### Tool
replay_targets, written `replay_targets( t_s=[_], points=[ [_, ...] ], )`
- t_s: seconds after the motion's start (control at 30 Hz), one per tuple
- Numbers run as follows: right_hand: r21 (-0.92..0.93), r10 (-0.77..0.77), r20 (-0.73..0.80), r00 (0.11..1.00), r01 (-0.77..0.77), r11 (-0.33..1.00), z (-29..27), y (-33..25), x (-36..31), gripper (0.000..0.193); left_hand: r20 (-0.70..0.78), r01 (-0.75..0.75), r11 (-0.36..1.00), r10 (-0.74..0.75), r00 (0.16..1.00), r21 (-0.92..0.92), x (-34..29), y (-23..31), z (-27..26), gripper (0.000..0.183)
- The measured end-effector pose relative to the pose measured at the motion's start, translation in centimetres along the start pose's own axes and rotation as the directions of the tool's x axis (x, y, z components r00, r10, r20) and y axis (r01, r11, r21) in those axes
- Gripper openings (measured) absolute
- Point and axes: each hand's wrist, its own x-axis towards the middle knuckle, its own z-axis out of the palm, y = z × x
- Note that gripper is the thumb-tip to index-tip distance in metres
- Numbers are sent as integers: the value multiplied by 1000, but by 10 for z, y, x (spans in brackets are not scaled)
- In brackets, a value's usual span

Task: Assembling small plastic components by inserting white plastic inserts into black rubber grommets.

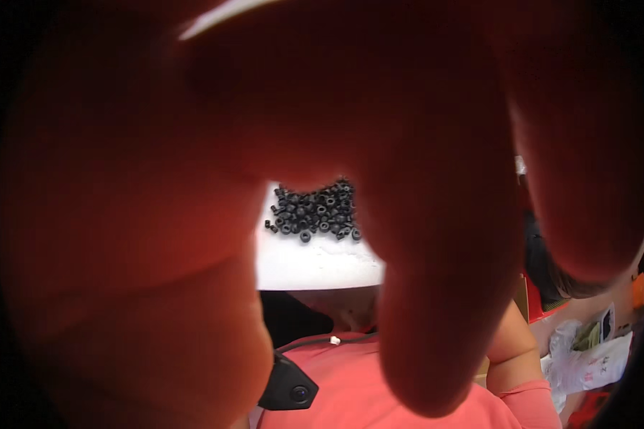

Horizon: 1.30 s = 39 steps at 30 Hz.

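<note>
Fingers (436, 286) spread close over the lens, half hiding black rings (315, 211) heaped on a white table (315, 264)

A hand (215, 179) held close against the lens is blurred and hides most of the view; which hand cannot be told. It covers part of the white table (315, 261) and the pile of black rings (313, 213).

Head view looks down; fingers (436, 286) press close against the lens.
</note>
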Motion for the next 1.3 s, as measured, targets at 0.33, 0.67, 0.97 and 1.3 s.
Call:
replay_targets(
  t_s=[0.33, 0.67, 0.97, 1.3],
  points=[
    [-227, -160, 202, 966, 205, 952, 54, 25, 38, 10, 47, -349, 936, 347, 937, 37, 57, -10, 24, 87],
    [484, 207, 261, 943, -314, 817, 4, 16, 2, 13, 280, -38, 999, 42, 959, -20, 76, -106, 64, 33],
    [810, 388, 441, 810, -545, 216, -4, 23, -13, 10, 413, -415, 761, 213, 886, 498, 32, -196, 123, 21],
    [864, 317, 463, 828, -501, 48, -3, 6, -26, 9, 371, -336, 885, 209, 905, 322, 31, -198, 149, 21]
  ],
)
